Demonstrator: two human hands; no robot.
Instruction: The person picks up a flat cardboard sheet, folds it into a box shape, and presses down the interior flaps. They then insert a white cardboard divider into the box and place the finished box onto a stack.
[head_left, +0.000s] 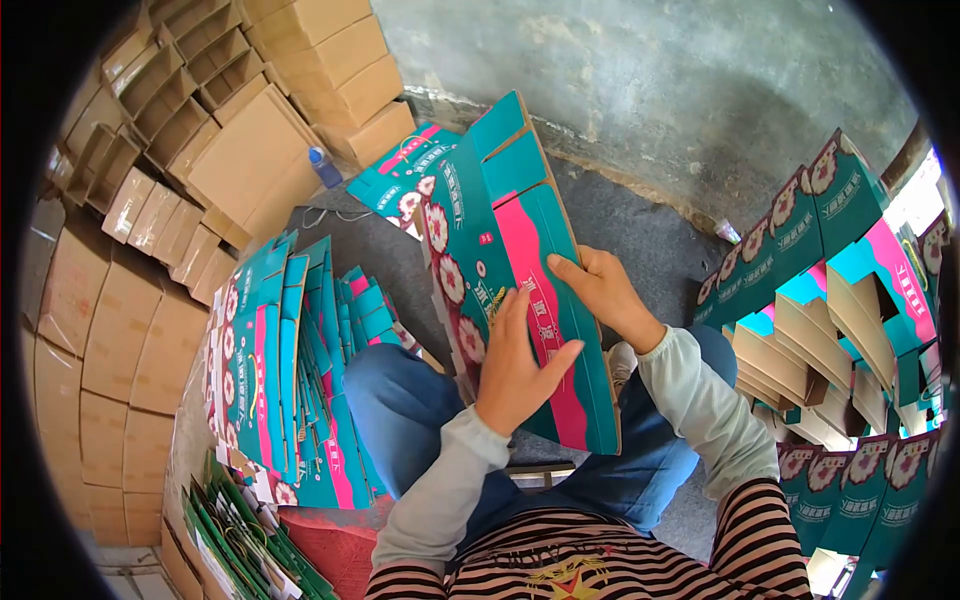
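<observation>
A teal and pink printed cardboard box, partly folded with its flaps sticking up at the far end, stands tilted between my knees. My left hand lies against its printed face with fingers and thumb spread. At the box's right edge, my right hand grips the cardboard, thumb on the pink-banded panel and the other fingers partly hidden. White flower prints run down the left side of the box. Its lower end is partly covered by my left hand and forearm.
Flattened teal cartons lean in a stack at my left, above green bags with cord handles. Another flat carton and a blue bottle are ahead. Brown boxes line the left wall; folded teal boxes pile up on the right.
</observation>
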